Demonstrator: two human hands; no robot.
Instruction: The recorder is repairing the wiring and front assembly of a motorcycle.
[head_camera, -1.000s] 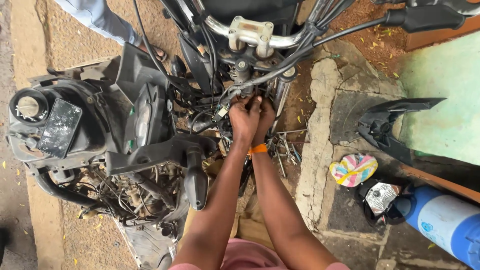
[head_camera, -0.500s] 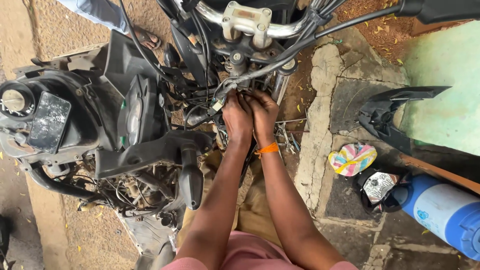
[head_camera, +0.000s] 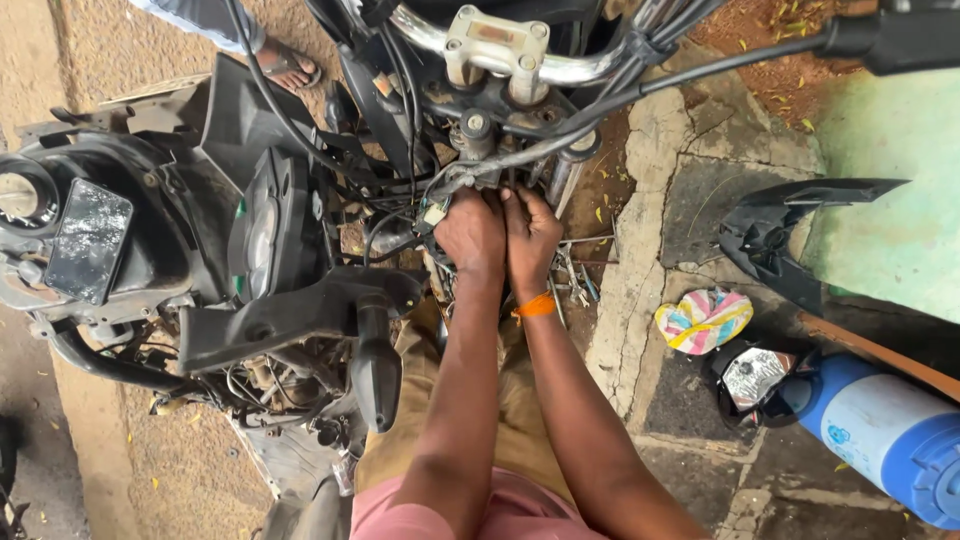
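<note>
My left hand (head_camera: 470, 232) and my right hand (head_camera: 530, 232) are pressed side by side into the wiring bundle (head_camera: 455, 185) just below the motorcycle's steering stem (head_camera: 478, 128). Both hands have their fingers curled on cables and a small connector; what each finger pinches is hidden. An orange band (head_camera: 535, 306) circles my right wrist. Chrome handlebars (head_camera: 560, 68) with a clamp block (head_camera: 493, 38) run across the top. The detached black headlight and instrument cowl (head_camera: 200, 230) hangs to the left of my hands.
Loose tools (head_camera: 572, 272) lie on the ground to the right of my hands. A black plastic panel (head_camera: 790, 225), a striped cloth (head_camera: 703, 320) and a blue and white bottle (head_camera: 885, 432) sit at right. Another person's sandalled foot (head_camera: 285, 62) stands at top left.
The view has shifted a little, so the bike and my hands sit slightly lower and nearer. My hands stay at the same wiring spot, fingers working closer together.
</note>
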